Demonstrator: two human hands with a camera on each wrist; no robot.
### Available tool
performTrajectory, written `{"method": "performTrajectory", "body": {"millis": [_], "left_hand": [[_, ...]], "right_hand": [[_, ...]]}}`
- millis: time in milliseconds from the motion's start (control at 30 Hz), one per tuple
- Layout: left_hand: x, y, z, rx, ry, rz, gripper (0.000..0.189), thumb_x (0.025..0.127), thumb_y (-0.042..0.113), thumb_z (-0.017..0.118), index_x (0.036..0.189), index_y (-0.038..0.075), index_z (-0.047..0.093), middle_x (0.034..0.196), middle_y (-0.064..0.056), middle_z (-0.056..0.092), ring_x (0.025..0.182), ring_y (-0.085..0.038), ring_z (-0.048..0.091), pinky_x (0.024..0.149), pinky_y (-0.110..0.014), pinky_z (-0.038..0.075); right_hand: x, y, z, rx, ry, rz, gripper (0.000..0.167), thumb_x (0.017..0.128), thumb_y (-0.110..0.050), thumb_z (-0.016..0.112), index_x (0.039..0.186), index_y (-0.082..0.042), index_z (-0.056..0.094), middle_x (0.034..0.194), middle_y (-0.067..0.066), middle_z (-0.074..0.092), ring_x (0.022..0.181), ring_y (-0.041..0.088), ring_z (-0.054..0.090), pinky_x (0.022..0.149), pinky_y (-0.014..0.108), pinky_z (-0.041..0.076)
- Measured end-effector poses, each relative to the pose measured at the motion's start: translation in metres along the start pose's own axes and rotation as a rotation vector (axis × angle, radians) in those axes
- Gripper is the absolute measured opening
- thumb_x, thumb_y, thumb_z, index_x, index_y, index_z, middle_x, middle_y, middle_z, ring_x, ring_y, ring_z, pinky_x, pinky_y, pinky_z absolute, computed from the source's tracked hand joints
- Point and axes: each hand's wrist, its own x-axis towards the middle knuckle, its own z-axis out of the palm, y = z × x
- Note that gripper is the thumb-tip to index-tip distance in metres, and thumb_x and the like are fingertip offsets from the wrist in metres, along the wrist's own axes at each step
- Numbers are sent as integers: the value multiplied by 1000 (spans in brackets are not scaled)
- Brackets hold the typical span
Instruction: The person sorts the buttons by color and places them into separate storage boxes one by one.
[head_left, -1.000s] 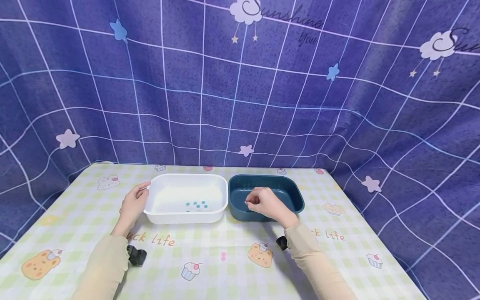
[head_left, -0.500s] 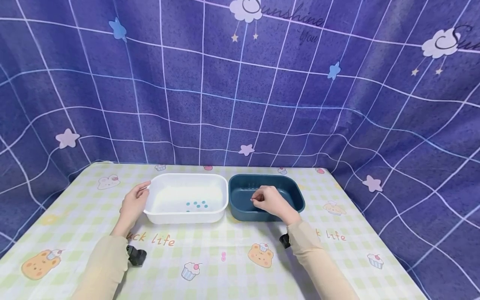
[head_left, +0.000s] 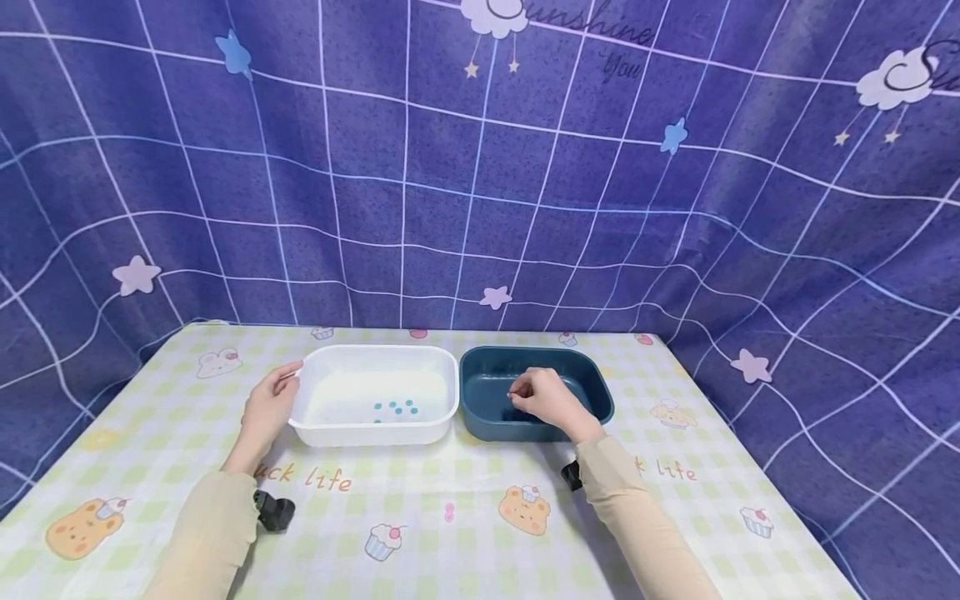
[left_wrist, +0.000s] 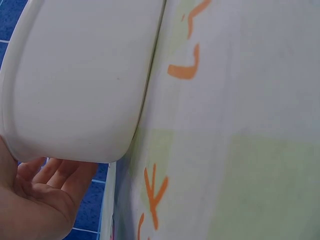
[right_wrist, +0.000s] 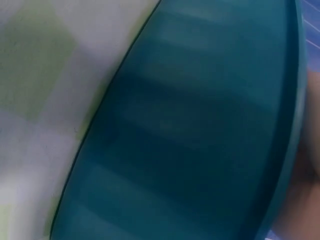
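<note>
A white plastic tub [head_left: 375, 433] sits left of centre, with several small teal discs [head_left: 399, 410] on its floor. My left hand [head_left: 268, 408] holds its left end; in the left wrist view the fingers [left_wrist: 60, 177] lie against the outer wall and the thumb side reaches toward the rim. Beside it stands a dark teal tub [head_left: 498, 432]. Above its interior is my right hand [head_left: 547, 398], fingers curled and fingertips together; nothing can be made out between them. In the right wrist view the dark tub's wall [right_wrist: 190, 125] hides most of the blurred hand [right_wrist: 302, 205].
Both tubs stand side by side on a table with a green-checked printed cloth [head_left: 420, 492]. A blue gridded curtain [head_left: 375, 192] hangs behind and to the right. Black wrist devices [head_left: 274, 512] are on both forearms.
My right hand has shifted slightly right within the dark tub's opening, its fingers staying curled. The left hand stays at the white tub's end. The head view has shifted a little.
</note>
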Motion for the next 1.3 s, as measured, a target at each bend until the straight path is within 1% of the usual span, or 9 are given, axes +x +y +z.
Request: {"method": "performTrajectory", "body": {"millis": [100, 200, 367, 533, 700, 833, 1000, 1200, 1300], "left_hand": [[-1, 2, 1, 3, -3, 1, 47, 100, 30, 33, 144, 13, 36, 143, -21, 42, 130, -41, 41, 107, -60, 24], [-1, 2, 1, 6, -11, 4, 48, 100, 30, 33, 144, 13, 36, 143, -21, 42, 130, -41, 41, 107, -58, 27], [-1, 3, 0, 4, -15, 9, 47, 100, 30, 33, 144, 12, 36, 142, -21, 43, 130, -40, 42, 107, -56, 28], [-1, 2, 2, 1, -15, 10, 47, 101, 30, 33, 144, 12, 35, 142, -21, 43, 129, -40, 43, 106, -56, 30], [0, -1, 3, 7, -10, 10, 48, 100, 30, 33, 144, 12, 37, 141, -21, 44, 130, -40, 42, 106, -59, 27], [1, -2, 3, 11, -3, 9, 48, 100, 31, 34, 143, 12, 38, 141, -21, 45, 130, -41, 41, 106, -61, 24], [-1, 0, 1, 6, -3, 9, 47, 100, 31, 34, 144, 13, 37, 141, -20, 44, 130, -40, 42, 107, -60, 24], [-1, 2, 0, -3, -8, 11, 47, 100, 31, 34, 144, 13, 37, 142, -20, 43, 129, -40, 42, 107, -62, 20], [-1, 1, -1, 1, -9, 5, 47, 100, 31, 34, 144, 13, 36, 142, -20, 43, 130, -40, 41, 107, -61, 20]], "right_hand": [[0, 0, -1, 20, -14, 42, 4, 81, -7, 68, 82, -4, 71, 73, 2, 66, 58, 4, 58, 56, 17, 49], [-1, 1, -1, 37, -21, 59, 5, 82, -6, 68, 83, -3, 70, 73, 3, 67, 54, 4, 59, 55, 18, 50], [-1, 5, 0, 33, -31, 79, 7, 82, -7, 67, 85, -2, 71, 72, 3, 66, 54, 4, 58, 55, 18, 49], [-1, 6, 2, 38, -24, 100, 7, 82, -7, 68, 85, -1, 71, 71, 2, 66, 54, 4, 58, 55, 19, 50], [-2, 6, 1, 45, -19, 125, 5, 82, -8, 68, 84, -4, 71, 71, 1, 66, 54, 5, 59, 56, 20, 50], [-3, 6, 1, 12, -6, 123, 4, 82, -9, 69, 83, -5, 71, 70, 0, 65, 56, 5, 58, 57, 21, 49], [-5, 7, 1, -29, 20, 99, 4, 81, -10, 70, 81, -5, 71, 71, 0, 64, 60, 5, 57, 59, 22, 49], [-5, 8, 1, -41, 26, 88, 4, 80, -10, 71, 81, -6, 72, 72, 0, 64, 63, 6, 57, 60, 21, 49], [-6, 7, 1, -32, 29, 85, 4, 80, -10, 71, 81, -6, 72, 73, 0, 64, 64, 6, 58, 60, 21, 49]]}}
